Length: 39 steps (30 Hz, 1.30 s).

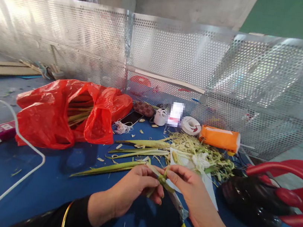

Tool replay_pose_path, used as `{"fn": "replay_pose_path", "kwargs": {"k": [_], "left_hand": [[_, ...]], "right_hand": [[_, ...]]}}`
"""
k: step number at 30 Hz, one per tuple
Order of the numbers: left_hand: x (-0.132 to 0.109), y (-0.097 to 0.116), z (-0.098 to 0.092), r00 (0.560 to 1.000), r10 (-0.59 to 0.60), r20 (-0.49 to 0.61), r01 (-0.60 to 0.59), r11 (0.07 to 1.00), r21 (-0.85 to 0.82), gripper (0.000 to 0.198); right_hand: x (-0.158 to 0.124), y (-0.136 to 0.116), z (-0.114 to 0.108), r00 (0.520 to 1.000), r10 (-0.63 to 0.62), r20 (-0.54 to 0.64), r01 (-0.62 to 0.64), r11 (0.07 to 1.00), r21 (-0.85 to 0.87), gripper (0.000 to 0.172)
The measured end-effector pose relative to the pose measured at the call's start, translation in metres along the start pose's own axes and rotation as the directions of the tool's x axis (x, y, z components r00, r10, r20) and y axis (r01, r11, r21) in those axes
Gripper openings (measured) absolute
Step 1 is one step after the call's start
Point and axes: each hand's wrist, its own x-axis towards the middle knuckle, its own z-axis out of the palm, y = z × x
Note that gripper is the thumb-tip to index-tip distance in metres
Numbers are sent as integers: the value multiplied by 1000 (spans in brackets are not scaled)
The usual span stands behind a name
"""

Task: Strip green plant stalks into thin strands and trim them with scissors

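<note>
My left hand (137, 183) is closed on a folded green leaf strip (163, 180), its thumb pressed along one side. My right hand (187, 182) pinches the same strip from the right between thumb and fingertips. The strip looks looped or knotted where the hands meet. Under my right wrist lies a metal hand tool (181, 211) with yellow and red handles, partly covered. Long green leaf stalks (135, 149) lie on the blue table (71, 200) just beyond my hands. Behind my right hand is white paper (212, 191).
A red plastic bag (50, 114) holding stalks stands left. Leaf shreds (208, 149) are heaped beyond the paper. Behind them sit a white tape roll (191, 126) and an orange packet (218, 138). A black kettle (251, 202) stands right. A white cable (30, 171) crosses the left side.
</note>
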Motion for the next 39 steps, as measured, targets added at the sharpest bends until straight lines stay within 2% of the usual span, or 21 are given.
{"fn": "replay_pose_path", "kwargs": {"k": [3,5,12,17,25,34,39], "left_hand": [[0,-2,0,998,-53,-17,53,997,58,20],[1,-3,1,997,-53,-57,59,991,120,15],[6,-10,5,987,46,-153,3,953,302,13],[5,-11,5,986,44,-158,10,945,326,13],[5,-11,0,988,31,-149,18,948,318,17],[4,-8,1,987,7,-158,42,951,307,16],[3,-6,0,993,-40,-111,63,975,215,11]], "right_hand": [[0,6,7,999,29,-20,-27,994,106,22],[-1,11,9,999,31,-38,-26,994,110,19],[-4,17,12,991,-122,-57,115,987,-110,18],[-10,16,18,974,-218,-61,198,951,-237,20],[-14,19,22,964,-251,-88,216,932,-292,19],[-11,19,21,969,-226,-104,193,946,-259,19],[-4,21,14,991,-91,-96,80,990,-114,18]]}}
